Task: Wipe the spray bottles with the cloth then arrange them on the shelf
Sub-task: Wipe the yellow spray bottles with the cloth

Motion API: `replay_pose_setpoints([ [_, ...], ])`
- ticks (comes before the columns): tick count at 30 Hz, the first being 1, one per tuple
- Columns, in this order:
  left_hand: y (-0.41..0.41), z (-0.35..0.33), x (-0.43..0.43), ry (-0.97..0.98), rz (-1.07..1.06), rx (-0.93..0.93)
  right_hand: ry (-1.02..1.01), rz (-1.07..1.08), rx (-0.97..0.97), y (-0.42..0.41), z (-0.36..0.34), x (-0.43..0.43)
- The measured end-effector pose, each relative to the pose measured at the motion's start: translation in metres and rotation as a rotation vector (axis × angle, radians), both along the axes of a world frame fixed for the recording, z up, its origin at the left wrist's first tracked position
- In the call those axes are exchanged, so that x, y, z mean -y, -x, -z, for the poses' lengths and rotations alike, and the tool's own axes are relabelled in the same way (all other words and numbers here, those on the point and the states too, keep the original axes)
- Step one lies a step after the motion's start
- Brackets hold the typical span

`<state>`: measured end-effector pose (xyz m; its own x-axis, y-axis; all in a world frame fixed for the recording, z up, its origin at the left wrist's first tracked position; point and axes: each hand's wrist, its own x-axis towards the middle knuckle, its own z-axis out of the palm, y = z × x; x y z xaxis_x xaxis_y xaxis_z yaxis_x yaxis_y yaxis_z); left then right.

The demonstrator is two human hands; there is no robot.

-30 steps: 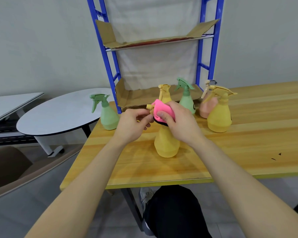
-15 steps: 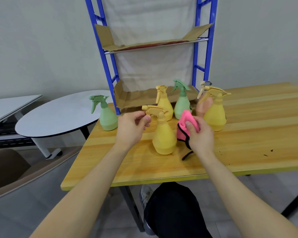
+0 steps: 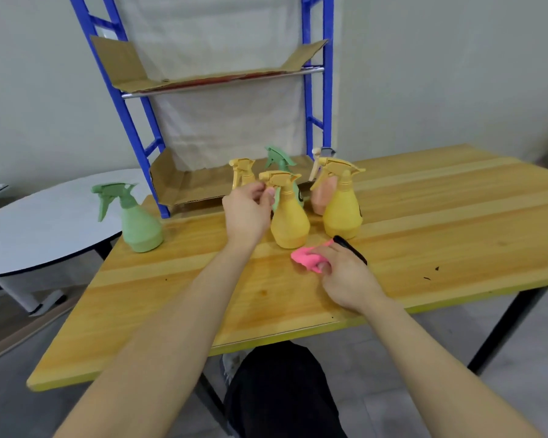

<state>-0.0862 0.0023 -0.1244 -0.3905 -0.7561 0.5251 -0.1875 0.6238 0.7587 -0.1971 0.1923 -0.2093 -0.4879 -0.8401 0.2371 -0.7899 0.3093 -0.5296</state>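
A yellow spray bottle (image 3: 290,222) stands upright on the wooden table (image 3: 424,222). My left hand (image 3: 247,210) pinches its trigger head from the left. My right hand (image 3: 345,273) presses the crumpled pink cloth (image 3: 306,259) onto the tabletop just in front of that bottle. Behind stand another yellow bottle (image 3: 342,207), a smaller yellow one (image 3: 242,172), a green one (image 3: 279,158) and a pink one (image 3: 321,194). A separate green bottle (image 3: 138,219) stands at the table's left edge. The blue shelf (image 3: 140,134) rises at the back.
Cardboard sheets (image 3: 187,184) line the shelf's two levels. A grey oval table (image 3: 45,222) sits to the left, beyond the wooden table's edge. Bare tabletop spreads to the right and toward me.
My right hand has come off the bottle and dropped with the pink cloth down to the tabletop. My left hand keeps its grip on the spray head; the bottle has shifted slightly back.
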Motion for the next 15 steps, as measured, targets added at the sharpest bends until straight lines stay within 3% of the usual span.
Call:
replay_pose_setpoints([
  [10,0.022,-0.007,-0.007,-0.087,0.034,0.02,0.012,0.007,0.011,-0.002,0.0,-0.004],
  [12,0.01,-0.01,-0.007,-0.083,0.055,0.109,-0.007,0.015,-0.001,-0.002,-0.001,-0.004],
  [15,-0.02,-0.013,-0.005,0.025,0.112,0.429,-0.057,0.076,-0.016,-0.007,-0.007,0.003],
])
